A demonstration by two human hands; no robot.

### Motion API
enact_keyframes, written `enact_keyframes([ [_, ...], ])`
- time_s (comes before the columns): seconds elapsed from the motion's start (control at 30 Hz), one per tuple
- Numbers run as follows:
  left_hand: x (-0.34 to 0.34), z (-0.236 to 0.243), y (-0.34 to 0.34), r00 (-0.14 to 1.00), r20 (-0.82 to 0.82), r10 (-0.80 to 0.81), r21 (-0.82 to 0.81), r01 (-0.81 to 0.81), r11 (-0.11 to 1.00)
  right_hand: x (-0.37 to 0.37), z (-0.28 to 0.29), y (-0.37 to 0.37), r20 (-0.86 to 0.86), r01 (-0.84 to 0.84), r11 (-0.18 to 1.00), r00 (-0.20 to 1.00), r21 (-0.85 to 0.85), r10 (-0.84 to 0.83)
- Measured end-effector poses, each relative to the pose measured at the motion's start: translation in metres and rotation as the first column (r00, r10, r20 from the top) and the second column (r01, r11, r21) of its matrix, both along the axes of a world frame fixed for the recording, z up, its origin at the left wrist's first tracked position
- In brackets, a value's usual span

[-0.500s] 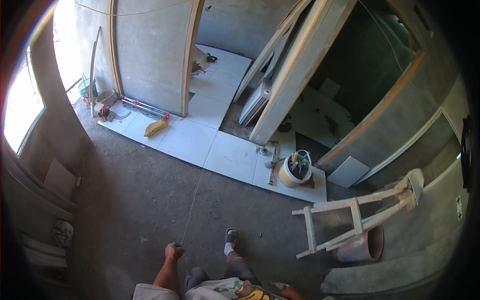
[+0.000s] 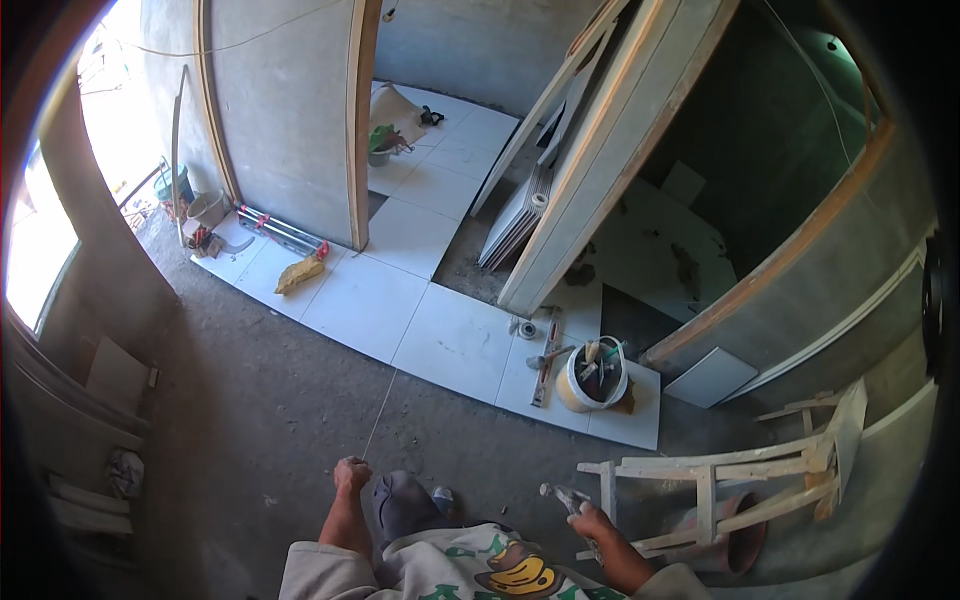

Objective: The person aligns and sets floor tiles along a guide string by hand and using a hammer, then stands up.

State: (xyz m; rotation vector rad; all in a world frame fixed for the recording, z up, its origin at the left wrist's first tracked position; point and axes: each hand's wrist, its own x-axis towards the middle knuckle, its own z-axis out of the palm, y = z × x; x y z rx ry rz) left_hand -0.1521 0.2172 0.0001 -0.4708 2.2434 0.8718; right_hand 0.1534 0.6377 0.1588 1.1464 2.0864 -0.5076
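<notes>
My left hand (image 2: 350, 474) is closed on a thin pale string (image 2: 380, 413). The string runs taut from my fingers over the concrete floor to the edge of the white floor tiles (image 2: 347, 320). My right hand (image 2: 592, 522) is wrapped round a greyish, metal-looking hand tool (image 2: 568, 495) with a narrow front end; its exact kind is too small to make out. One shoe (image 2: 443, 498) shows below, on bare concrete.
A wooden trestle (image 2: 720, 470) stands at the right over a reddish bucket (image 2: 745, 535). On the tiles are a white tool bucket (image 2: 592, 378), a level (image 2: 546, 360), a yellowish bag (image 2: 300, 275) and a tile cutter (image 2: 283, 232). Tiles lean stacked (image 2: 515, 222) in the doorway.
I have moved closer to the tile strip. My right hand has come up into view with the tool. My left hand still grips the string, whose visible stretch is shorter.
</notes>
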Motion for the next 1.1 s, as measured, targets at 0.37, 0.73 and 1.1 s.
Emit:
enact_keyframes([
  [0.37, -0.099, -0.001, 0.075, 0.992, -0.004, 0.127, -0.039, -0.127, 0.991, -0.153, -0.04, 0.088, 0.131, -0.287, 0.956, 0.947, -0.065, 0.294],
  [0.73, -0.29, -0.011, 0.163, 0.984, -0.177, 0.02, -0.08, -0.034, 0.996, -0.372, -0.046, 0.152, -0.004, -0.356, 0.933, 0.934, -0.054, 0.356],
  [1.1, -0.346, -0.028, 0.154, 0.989, 0.137, -0.054, 0.038, 0.05, 0.998, -0.487, -0.035, 0.162, 0.116, -0.207, 0.961, 0.966, -0.186, 0.23],
])
